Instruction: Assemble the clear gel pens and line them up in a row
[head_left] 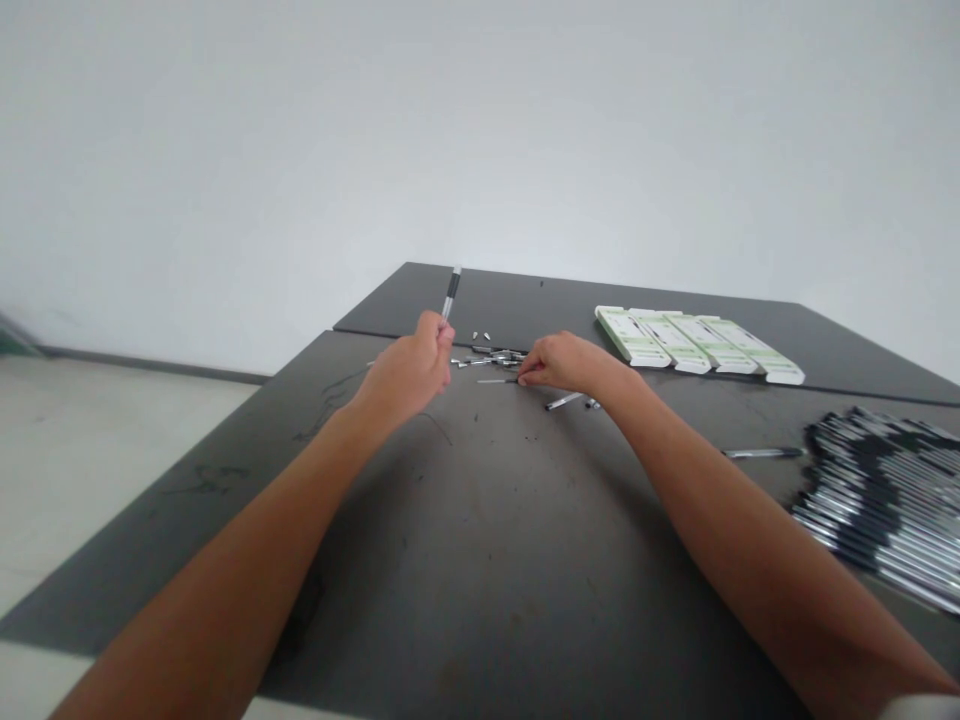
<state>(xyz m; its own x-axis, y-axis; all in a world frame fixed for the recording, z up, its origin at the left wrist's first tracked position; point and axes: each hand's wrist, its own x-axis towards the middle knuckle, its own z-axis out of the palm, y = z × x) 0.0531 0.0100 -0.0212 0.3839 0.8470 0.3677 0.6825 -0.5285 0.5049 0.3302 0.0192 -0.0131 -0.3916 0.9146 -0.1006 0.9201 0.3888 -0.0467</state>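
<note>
My left hand (415, 368) is closed around a pen barrel (452, 290), clear with a black grip, which points up and away above the table. To its right, my right hand (555, 362) pinches a thin pen refill (495, 381) low over the tabletop, its slender end pointing left. Just behind the fingers of my right hand lies a small pile of pen parts (491, 357). Two small pale tips (481, 336) rest beyond that pile. Partly hidden by my right wrist is a clear pen piece (564, 401).
A large heap of clear and black pens (892, 490) covers the table's right side, with a single pen (763, 453) beside it. Several green-and-white flat boxes (694, 343) lie at the back right. A seam crosses the dark table (480, 600); a white wall stands behind.
</note>
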